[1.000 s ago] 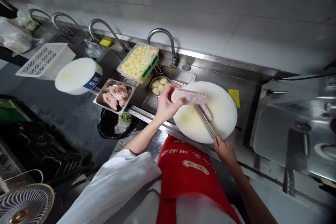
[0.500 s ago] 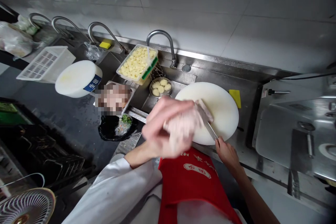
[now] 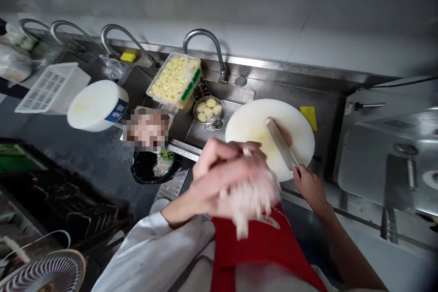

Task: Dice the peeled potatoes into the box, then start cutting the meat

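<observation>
My left hand (image 3: 219, 173) is raised close to the camera, its fingers curled around a clump of pale, meat-like strips (image 3: 251, 191); motion blurs both. One strip dangles below the clump, in front of the red apron. My right hand (image 3: 312, 190) grips the handle of a kitchen knife (image 3: 282, 145), whose wide blade lies slanted over the round white cutting board (image 3: 241, 121). Beside the blade's right edge is a pinkish piece of meat (image 3: 285, 137), partly hidden by it. My left hand and the clump cover the board's near left edge.
Behind the board's left side, a sink holds a pan of peeled potatoes (image 3: 209, 108) and a tub of pale cubes (image 3: 174, 77) under a running faucet (image 3: 205, 32). A pixelated tray (image 3: 145, 130), a black bag (image 3: 140, 169) and another round board (image 3: 92, 102) lie left. A yellow cloth (image 3: 308, 117) sits right.
My left hand with the strips has moved right and toward me, and the clump hangs more loosely. The knife has shifted right, its blade now showing its flat side over the board.
</observation>
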`<move>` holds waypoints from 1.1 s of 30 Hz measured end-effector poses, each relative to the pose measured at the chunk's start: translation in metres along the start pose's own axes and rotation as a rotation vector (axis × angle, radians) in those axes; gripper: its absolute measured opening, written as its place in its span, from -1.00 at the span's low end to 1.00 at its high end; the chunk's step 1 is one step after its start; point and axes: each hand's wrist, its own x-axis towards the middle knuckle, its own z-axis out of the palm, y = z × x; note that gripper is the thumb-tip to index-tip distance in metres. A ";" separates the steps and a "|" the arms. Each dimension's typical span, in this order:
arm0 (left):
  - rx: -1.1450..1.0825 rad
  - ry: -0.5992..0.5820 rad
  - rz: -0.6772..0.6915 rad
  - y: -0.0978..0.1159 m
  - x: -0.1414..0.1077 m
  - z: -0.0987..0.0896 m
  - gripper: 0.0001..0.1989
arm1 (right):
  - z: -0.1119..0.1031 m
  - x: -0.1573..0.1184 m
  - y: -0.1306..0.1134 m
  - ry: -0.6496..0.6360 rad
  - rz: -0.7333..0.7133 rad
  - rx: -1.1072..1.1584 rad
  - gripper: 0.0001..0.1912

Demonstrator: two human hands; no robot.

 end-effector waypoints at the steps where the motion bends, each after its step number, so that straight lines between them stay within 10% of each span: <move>1: 0.012 0.020 0.036 -0.024 -0.003 0.010 -0.49 | -0.002 0.001 0.002 0.010 0.014 0.004 -0.70; 7: 0.300 -0.506 -0.371 -0.164 -0.052 0.100 -0.63 | -0.006 -0.022 0.015 0.092 0.024 0.126 -0.70; 12: 0.487 -0.843 -0.470 -0.205 -0.082 0.175 -0.68 | -0.002 -0.055 0.037 0.171 0.238 0.211 -0.66; 21: 0.282 -0.708 -0.374 -0.225 -0.128 0.162 -0.58 | 0.023 -0.099 0.035 -0.082 0.107 0.265 -0.70; 26: 0.198 -0.482 -0.171 -0.233 -0.131 0.178 -0.76 | 0.024 -0.064 0.010 -0.126 -0.002 0.184 -0.66; 33: 0.198 -0.557 0.036 -0.245 -0.130 0.203 -0.74 | 0.004 -0.008 -0.014 -0.205 0.000 0.088 -0.62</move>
